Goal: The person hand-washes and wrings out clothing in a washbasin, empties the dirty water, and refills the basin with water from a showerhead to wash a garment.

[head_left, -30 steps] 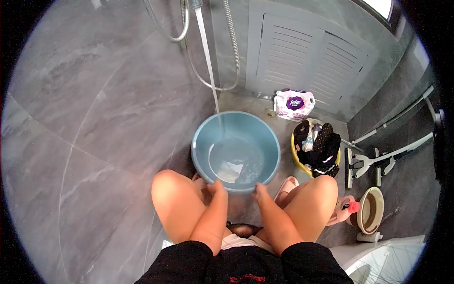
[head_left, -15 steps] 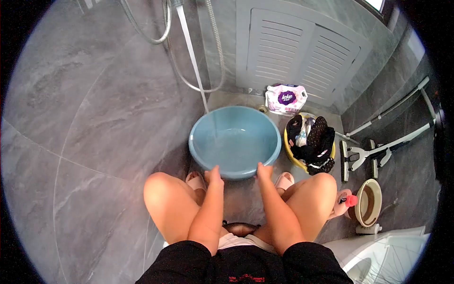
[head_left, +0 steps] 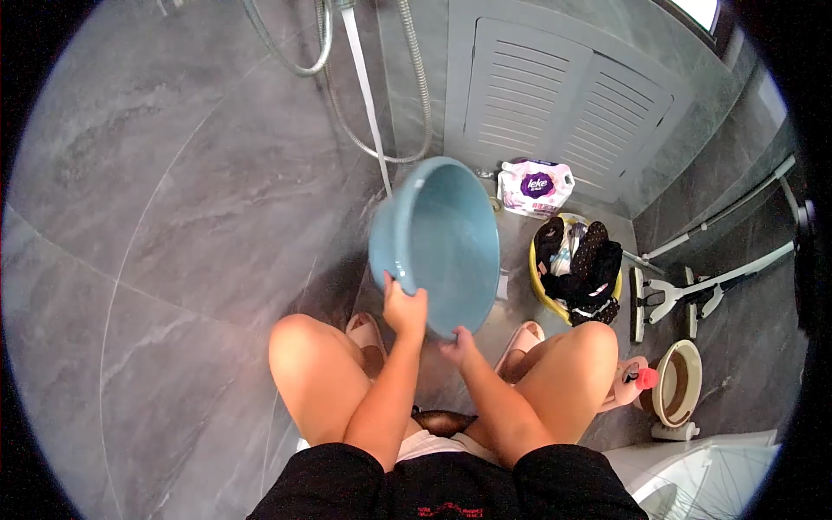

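A large blue plastic basin (head_left: 451, 243) is tipped steeply between my feet, its left side raised and its right side low. My left hand (head_left: 404, 305) is closed on the raised near-left part of its rim. Lower down, my right hand (head_left: 459, 346) grips the near edge, fingers wrapped at the rim. A stream of water (head_left: 368, 95) runs from the fixture above and falls at the basin's far left side. Whether water is inside the basin I cannot tell.
A yellow basin (head_left: 546, 295) heaped with dark clothes (head_left: 585, 264) stands to the right. Behind it sits a white and purple leke pouch (head_left: 536, 185). Further right are a pink bottle with a red cap (head_left: 646, 378), a beige bucket (head_left: 677, 383) and a white-handled squeegee (head_left: 667, 297). Shower hoses (head_left: 416, 78) hang ahead.
The blue basin has gone from flat on the floor to steeply tilted, its left side lifted. My left hand has risen with the rim, and my right hand has shifted left and down.
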A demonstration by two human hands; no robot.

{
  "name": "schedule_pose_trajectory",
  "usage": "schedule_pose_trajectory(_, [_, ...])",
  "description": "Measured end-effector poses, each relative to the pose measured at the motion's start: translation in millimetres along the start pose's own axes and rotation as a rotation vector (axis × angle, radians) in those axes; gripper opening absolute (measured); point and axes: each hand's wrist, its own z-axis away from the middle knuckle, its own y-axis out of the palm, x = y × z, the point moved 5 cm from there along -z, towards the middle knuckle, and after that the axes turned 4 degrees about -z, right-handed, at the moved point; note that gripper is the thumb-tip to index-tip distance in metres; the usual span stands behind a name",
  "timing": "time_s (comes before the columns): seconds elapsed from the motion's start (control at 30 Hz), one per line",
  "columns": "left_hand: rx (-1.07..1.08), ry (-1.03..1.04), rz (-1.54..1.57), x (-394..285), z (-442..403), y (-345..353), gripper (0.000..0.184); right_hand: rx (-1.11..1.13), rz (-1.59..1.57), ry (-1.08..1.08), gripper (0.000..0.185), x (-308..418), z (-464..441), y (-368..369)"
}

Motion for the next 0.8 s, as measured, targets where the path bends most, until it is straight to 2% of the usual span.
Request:
schedule_pose_trajectory(0.07, [0.096, 0.155, -0.131, -24.7, 14.1, 4.1, 0.025, 0.019, -0.114, 0.115, 0.031, -21.0, -28.6, -26.6])
schedule_pose_trajectory(0.1, [0.099, 0.247, -0.168, -32.3, 23.0, 9.2, 0.022, -0.031, -0.027, 0.143, 0.033, -33.4, 1.2, -14.5])
schedule_pose_trajectory(0.13, [0.104, 0.338, -0.205, -37.7, 32.3, 13.6, 0.019, 0.419, 0.459, -0.204, 0.037, -40.4, 23.2, 7.5])
schedule_pose_trajectory(0.2, [0.131, 0.355, -0.101, -50.1, 44.0, 8.1, 0.018, 0.737, 1.220, -0.792, 0.056, -37.2, 101.7, 66.7])
schedule_pose_trajectory(0.23, [0.125, 0.487, -0.080, -65.6, 53.6, 4.4, 0.019, 0.789, 1.338, -0.901, 0.055, -41.6, 113.9, 74.7])
schedule_pose_trajectory(0.3, [0.155, 0.690, 0.041, -92.1, 74.0, -4.2, 0.019, 0.741, 1.325, -0.863, 0.054, -46.8, 111.6, 78.9])
schedule_pose_trajectory(0.33, [0.159, 0.695, 0.043, -101.2, 80.7, -9.1, 0.019, 0.713, 1.288, -0.825, 0.053, -49.8, 108.1, 79.5])
schedule_pose_trajectory(0.43, [0.172, 0.897, 0.003, -134.5, 102.9, -30.0, 0.020, 0.632, 1.184, -0.752, 0.051, -52.2, 93.7, 79.3])
schedule_pose_trajectory(0.6, [0.192, 0.955, -0.013, -146.3, 112.6, -44.8, 0.015, 0.572, 1.111, -0.711, 0.047, -49.3, 84.5, 81.6])
schedule_pose_trajectory(0.8, [0.198, 0.829, 0.048, -124.8, 91.9, -30.2, 0.017, 0.532, 1.016, -0.607, 0.043, -47.9, 69.4, 64.6])
